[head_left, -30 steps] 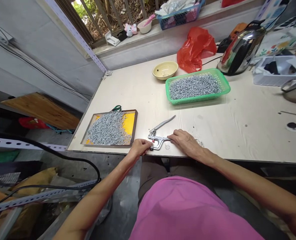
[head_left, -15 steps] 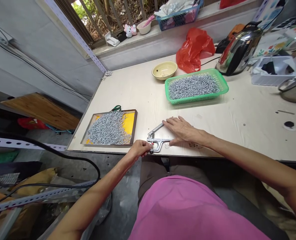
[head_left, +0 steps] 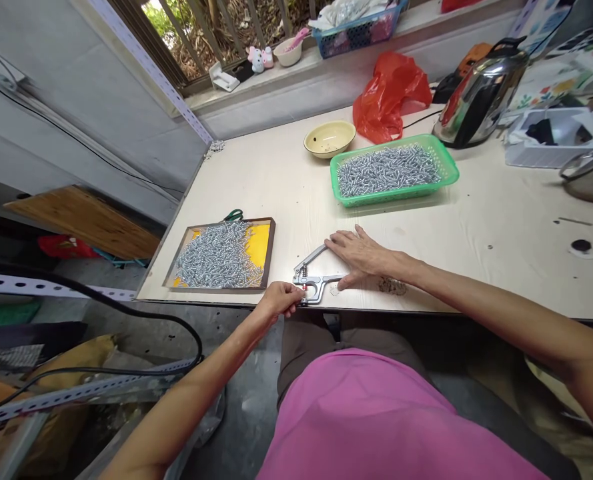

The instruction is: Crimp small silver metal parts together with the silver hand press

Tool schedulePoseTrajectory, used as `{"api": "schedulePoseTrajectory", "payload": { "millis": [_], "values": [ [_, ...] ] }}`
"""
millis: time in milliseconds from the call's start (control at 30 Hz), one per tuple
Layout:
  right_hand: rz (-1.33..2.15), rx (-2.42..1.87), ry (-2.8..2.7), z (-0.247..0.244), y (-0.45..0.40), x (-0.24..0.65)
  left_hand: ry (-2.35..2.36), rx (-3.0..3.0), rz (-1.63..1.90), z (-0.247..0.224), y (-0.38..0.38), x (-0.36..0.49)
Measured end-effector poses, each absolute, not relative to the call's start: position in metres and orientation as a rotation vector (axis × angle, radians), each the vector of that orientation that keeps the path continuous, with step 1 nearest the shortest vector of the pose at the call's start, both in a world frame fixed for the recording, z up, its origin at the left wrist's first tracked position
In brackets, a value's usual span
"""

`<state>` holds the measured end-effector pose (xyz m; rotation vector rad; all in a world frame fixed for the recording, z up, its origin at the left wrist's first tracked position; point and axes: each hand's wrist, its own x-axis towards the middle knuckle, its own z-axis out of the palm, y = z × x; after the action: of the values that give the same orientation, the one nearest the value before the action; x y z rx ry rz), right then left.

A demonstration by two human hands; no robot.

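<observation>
Silver metal pliers (head_left: 320,285): right hand (head_left: 360,256) wrapped around both handles (head_left: 310,256) at two o'clock; left hand (head_left: 282,298) pinched together at nine, on what I can't tell. Squeezing could nip it.

The pliers (head_left: 317,283) at my fingers (head_left: 333,241) are silver-grey, touched with red, by the near edge of the pale, faintly wood-grained table (head_left: 276,173). Toward its left edge, silvery pieces (head_left: 216,257) partly hide a tray's (head_left: 270,250) yellow bottom; toward the far edge show a green basket (head_left: 396,198), cream bowl (head_left: 330,139) and red bag (head_left: 391,93).
</observation>
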<state>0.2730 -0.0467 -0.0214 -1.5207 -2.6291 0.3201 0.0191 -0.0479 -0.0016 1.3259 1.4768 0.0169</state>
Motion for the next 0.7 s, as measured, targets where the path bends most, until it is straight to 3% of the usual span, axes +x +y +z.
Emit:
{"api": "schedulePoseTrajectory", "payload": {
  "millis": [267,500,700],
  "values": [
    [0.26,-1.55,-2.61,-0.016,-0.049,0.269,1.531,1.386,-0.04,0.002,-0.051,0.019],
    [0.309,-1.557,-2.599,-0.01,-0.055,0.263,1.466,2.417,0.245,0.012,-0.066,0.036],
    [0.293,-1.616,-2.63,-0.001,-0.058,0.261,1.086,2.781,0.03,0.004,-0.043,0.073]
  ]
}}
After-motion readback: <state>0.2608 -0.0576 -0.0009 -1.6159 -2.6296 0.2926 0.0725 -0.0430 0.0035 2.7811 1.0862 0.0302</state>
